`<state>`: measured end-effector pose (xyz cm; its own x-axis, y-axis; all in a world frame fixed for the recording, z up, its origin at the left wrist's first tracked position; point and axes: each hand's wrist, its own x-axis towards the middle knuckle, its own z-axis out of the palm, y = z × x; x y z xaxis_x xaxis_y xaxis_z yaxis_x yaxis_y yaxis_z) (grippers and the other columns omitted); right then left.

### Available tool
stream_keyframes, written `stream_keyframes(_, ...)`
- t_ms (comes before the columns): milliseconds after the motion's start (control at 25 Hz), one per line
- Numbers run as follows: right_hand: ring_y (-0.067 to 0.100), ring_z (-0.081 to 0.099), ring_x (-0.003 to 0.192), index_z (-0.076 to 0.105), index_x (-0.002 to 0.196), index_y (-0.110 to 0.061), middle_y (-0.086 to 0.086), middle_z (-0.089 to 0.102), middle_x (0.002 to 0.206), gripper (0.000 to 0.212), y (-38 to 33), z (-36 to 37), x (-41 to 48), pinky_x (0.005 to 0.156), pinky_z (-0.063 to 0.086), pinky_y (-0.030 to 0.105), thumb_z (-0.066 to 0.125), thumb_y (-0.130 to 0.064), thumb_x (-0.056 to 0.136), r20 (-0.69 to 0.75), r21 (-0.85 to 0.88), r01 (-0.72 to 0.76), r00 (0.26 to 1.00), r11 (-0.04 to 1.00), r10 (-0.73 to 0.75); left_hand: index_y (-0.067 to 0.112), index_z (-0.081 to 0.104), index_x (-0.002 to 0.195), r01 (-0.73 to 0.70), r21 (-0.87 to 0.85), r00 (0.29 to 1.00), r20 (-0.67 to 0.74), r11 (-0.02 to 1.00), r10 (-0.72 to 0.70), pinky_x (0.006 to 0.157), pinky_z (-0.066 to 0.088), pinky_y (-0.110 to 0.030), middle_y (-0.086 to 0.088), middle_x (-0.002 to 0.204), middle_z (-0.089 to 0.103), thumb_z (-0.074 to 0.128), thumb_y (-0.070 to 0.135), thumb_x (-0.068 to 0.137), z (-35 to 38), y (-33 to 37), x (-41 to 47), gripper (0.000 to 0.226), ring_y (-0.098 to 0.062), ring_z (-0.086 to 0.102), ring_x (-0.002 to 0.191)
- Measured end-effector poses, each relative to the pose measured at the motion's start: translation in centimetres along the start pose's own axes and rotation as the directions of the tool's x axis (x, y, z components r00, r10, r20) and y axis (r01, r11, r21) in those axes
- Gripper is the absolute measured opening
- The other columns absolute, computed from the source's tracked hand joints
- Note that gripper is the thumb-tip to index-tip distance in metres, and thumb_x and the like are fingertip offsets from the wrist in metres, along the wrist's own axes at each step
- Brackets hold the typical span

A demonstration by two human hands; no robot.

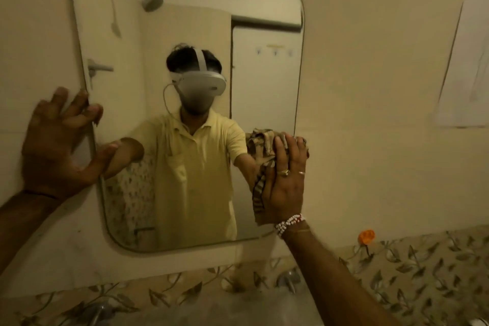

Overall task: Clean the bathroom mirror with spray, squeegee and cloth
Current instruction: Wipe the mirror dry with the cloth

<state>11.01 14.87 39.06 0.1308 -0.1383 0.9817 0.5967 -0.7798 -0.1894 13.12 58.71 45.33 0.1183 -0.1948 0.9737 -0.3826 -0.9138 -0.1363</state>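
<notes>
The bathroom mirror (264,82), a tall pane with rounded corners, hangs on the cream wall and reflects a person in a yellow shirt. My right hand (287,182) presses a crumpled brown striped cloth (262,151) flat against the mirror's lower right edge. My left hand (57,140) rests with fingers spread on the mirror's left edge, thumb on the glass. No spray bottle or squeegee is in view.
Below the mirror runs a band of leaf-patterned tiles (412,272) with an orange hook (366,237). A tap (289,282) and the sink basin (211,309) lie at the bottom. A pale cloth or bag (465,66) hangs on the wall at right.
</notes>
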Motion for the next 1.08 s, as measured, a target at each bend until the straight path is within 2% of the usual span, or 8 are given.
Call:
stream_keyframes(80,0.033,0.018,0.151,0.038,0.149,-0.011,0.014,0.033,0.157,0.049,-0.4,0.2,4.0,0.125,0.016,0.047,0.032,-0.029,0.104,-0.021,-0.022,0.03,0.999,0.999,-0.03,0.023,0.033,0.162,-0.021,-0.029,0.999,0.04,0.999,0.022,0.122,0.027,-0.064,0.001,0.169,0.032,0.062,0.063,0.083,0.9,-1.4,-1.5,0.093,-0.033,0.023,0.158)
stream_keyframes(200,0.034,0.022,0.149,0.041,0.147,-0.008,0.015,0.036,0.155,0.047,-2.0,0.4,11.8,0.124,0.02,0.049,0.038,-0.022,0.102,-0.052,-0.006,0.038,0.998,0.999,-0.038,0.023,0.036,0.161,0.027,-0.02,1.0,0.002,0.999,-0.027,0.12,0.028,-0.067,-0.004,0.168,0.035,0.064,0.061,0.084,3.0,-3.1,-2.5,0.09,-0.037,0.028,0.156)
stream_keyframes(360,0.035,0.027,0.147,0.04,0.148,-0.008,0.016,0.036,0.155,0.046,-4.0,0.1,20.4,0.121,0.026,0.051,0.041,-0.017,0.102,-0.087,-0.025,0.058,0.994,0.998,-0.06,0.024,0.028,0.163,-0.032,0.017,0.998,0.051,0.999,0.031,0.126,0.017,-0.057,-0.004,0.166,0.037,0.058,0.069,0.085,1.9,-1.2,-1.5,0.095,-0.032,0.02,0.159)
stream_keyframes(480,0.032,0.031,0.144,0.039,0.149,-0.013,0.014,0.037,0.154,0.047,-6.5,0.9,25.1,0.119,0.028,0.049,0.038,-0.021,0.103,-0.159,-0.045,-0.011,0.987,0.999,0.004,0.019,0.039,0.159,-0.129,0.006,0.985,-0.113,0.992,0.128,0.123,0.025,-0.056,-0.002,0.165,0.041,0.065,0.058,0.087,-0.4,2.7,-0.4,0.086,-0.038,0.036,0.153)
stream_keyframes(680,0.033,0.031,0.143,0.039,0.149,-0.015,0.013,0.037,0.154,0.046,-10.3,3.6,26.1,0.119,0.025,0.052,0.035,-0.026,0.104,-0.232,-0.105,-0.047,0.972,0.993,0.021,0.006,0.059,0.14,-0.096,0.05,0.988,-0.113,0.994,0.102,0.124,0.028,-0.054,-0.012,0.155,0.051,0.067,0.05,0.088,-2.4,5.9,0.6,0.068,-0.035,0.038,0.152)
stream_keyframes(880,0.038,0.026,0.145,0.039,0.149,-0.014,0.016,0.036,0.155,0.051,-17.4,7.8,24.9,0.12,0.024,0.058,0.044,-0.018,0.098,-0.11,-0.076,0.166,0.979,0.983,-0.174,0.009,0.056,0.143,-0.092,0.045,0.991,-0.094,0.995,0.096,0.128,0.022,-0.048,-0.01,0.157,0.049,0.064,0.05,0.091,-2.6,6.0,0.5,0.067,-0.03,0.032,0.156)
stream_keyframes(1000,0.039,0.026,0.147,0.04,0.148,-0.011,0.018,0.039,0.154,0.057,-22.1,10.6,22.9,0.121,0.021,0.057,0.052,-0.01,0.093,0.005,-0.072,0.361,0.932,0.93,-0.362,0.012,0.052,0.147,-0.088,0.054,0.991,-0.094,0.995,0.093,0.129,0.019,-0.046,-0.009,0.159,0.046,0.057,0.053,0.097,-2.2,5.7,0.3,0.065,-0.03,0.03,0.156)
stream_keyframes(1080,0.037,0.026,0.148,0.04,0.149,-0.01,0.016,0.038,0.155,0.054,-23.4,11.7,22.2,0.122,0.019,0.055,0.051,-0.013,0.096,0.034,-0.094,0.383,0.924,0.919,-0.382,0.013,0.052,0.148,-0.095,0.051,0.991,-0.094,0.994,0.1,0.129,0.019,-0.046,-0.009,0.16,0.045,0.053,0.055,0.1,-2.0,5.3,0.3,0.064,-0.03,0.03,0.156)
